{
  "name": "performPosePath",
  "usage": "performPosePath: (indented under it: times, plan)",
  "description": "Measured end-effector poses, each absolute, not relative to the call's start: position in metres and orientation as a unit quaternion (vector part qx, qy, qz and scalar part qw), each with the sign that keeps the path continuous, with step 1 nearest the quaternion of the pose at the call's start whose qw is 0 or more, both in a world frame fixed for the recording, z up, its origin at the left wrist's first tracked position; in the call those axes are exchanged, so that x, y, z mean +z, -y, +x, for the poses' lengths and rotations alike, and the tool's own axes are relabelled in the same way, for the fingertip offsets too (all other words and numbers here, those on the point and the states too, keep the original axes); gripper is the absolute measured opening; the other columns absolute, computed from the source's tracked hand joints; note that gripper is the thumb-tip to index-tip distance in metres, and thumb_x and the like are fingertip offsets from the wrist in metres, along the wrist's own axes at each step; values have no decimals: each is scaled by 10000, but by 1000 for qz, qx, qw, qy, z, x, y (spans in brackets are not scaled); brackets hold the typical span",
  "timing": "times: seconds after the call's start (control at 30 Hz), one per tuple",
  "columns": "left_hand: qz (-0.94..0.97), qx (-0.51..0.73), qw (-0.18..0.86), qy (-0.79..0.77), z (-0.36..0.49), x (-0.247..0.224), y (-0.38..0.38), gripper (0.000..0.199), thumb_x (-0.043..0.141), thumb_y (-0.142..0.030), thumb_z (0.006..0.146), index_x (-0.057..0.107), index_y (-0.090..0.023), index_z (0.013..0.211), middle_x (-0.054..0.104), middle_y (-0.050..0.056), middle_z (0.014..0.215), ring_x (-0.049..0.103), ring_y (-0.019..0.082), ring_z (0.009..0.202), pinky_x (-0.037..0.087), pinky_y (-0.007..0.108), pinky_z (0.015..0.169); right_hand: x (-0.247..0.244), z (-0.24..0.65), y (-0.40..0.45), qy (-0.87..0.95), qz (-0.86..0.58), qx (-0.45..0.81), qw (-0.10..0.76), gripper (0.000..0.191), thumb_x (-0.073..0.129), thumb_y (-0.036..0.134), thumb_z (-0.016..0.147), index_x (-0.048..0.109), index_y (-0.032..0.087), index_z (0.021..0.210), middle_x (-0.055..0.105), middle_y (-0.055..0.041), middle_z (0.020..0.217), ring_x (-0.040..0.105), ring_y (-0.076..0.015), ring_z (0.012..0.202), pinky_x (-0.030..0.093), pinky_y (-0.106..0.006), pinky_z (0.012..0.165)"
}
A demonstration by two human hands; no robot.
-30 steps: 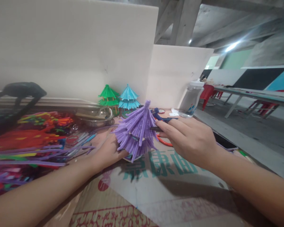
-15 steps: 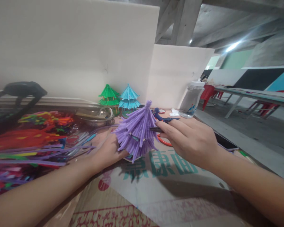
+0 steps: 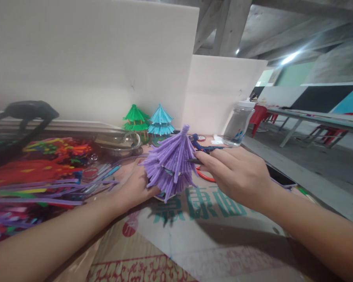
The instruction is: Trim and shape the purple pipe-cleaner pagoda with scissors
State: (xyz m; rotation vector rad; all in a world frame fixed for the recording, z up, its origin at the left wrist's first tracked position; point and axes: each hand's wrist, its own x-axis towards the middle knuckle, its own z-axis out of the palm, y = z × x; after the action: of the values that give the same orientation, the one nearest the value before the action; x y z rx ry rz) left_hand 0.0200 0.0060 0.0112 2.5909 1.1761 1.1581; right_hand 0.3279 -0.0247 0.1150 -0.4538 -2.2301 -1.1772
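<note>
A two-tiered purple pipe-cleaner pavilion (image 3: pixel 172 160) stands tilted in front of me, its upper roof ending in a fuzzy tip. My left hand (image 3: pixel 135 186) grips it low on the left side, with the fingers mostly hidden behind and under the lower roof. From the right, my right hand (image 3: pixel 238 172) pinches a dark thin-tipped tool (image 3: pixel 193 160). The tool's tip meets the upper roof's strands, and the rest is hidden in my fingers, so its kind is unclear.
Green (image 3: pixel 135 117) and light-blue pavilions (image 3: pixel 160 119) stand behind. Colourful pipe cleaners (image 3: pixel 35 172) heap at left, near a clear bowl (image 3: pixel 117 145). Orange-red handles (image 3: pixel 206 175), a water bottle (image 3: pixel 238 123) and a phone (image 3: pixel 279 176) lie around my right hand. Printed cardboard (image 3: pixel 194 235) covers the table.
</note>
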Motion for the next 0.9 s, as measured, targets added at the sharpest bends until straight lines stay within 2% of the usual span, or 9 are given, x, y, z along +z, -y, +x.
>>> performPosePath:
  times: [0.33,0.53,0.83,0.9]
  plan:
    - [840,381,46,-385,19,9,-8,422,710,-293,848,770,-216,1259,829,106,1333,769,352,1271,610,492,1164,116,325,25,835,-169,-433,294,255,523,120,1127,721,105,1288,776,-60,841,643,-195,744,403,-351,665]
    - [838,378,34,-391,19,9,-7,342,698,-300,854,783,-219,1176,847,100,1258,787,352,1213,627,497,1125,115,325,25,830,-174,-438,299,241,514,127,1142,729,105,1249,775,-55,833,632,-195,743,402,-356,667]
    - [843,369,34,-390,20,16,-4,276,705,-283,847,780,-222,1106,853,96,1219,797,349,1169,651,477,1075,115,326,25,831,-174,-442,288,244,562,114,1106,720,119,1292,773,-55,849,653,-199,770,406,-352,669]
    - [838,377,35,-393,20,15,-4,315,704,-285,845,777,-219,1144,850,99,1252,792,352,1198,645,478,1091,114,326,25,831,-176,-444,286,266,549,89,1095,711,129,1302,777,-54,857,652,-195,770,401,-351,671]
